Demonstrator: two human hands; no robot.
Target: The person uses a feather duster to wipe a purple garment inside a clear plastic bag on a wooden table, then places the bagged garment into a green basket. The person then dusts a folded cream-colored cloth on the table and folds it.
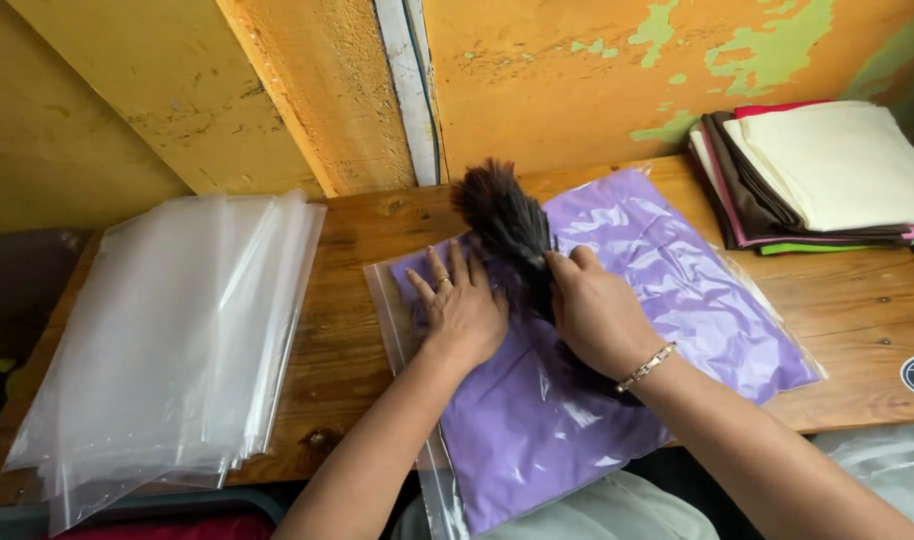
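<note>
A purple folded cloth in a clear plastic bag (pixel 667 290) lies across the wooden table (pixel 347 330). My left hand (pixel 464 305) presses flat on the bag's left part, fingers spread, a ring on one finger. My right hand (pixel 597 310), with a metal bracelet at the wrist, is closed around the handle of a dark bristled brush (pixel 505 222). The bristles fan out over the bag's upper left edge.
A stack of empty clear plastic bags (pixel 177 340) lies on the table's left side. A pile of folded cloths (pixel 817 170) in cream, brown, pink and green sits at the back right. A peeling orange wall stands right behind the table.
</note>
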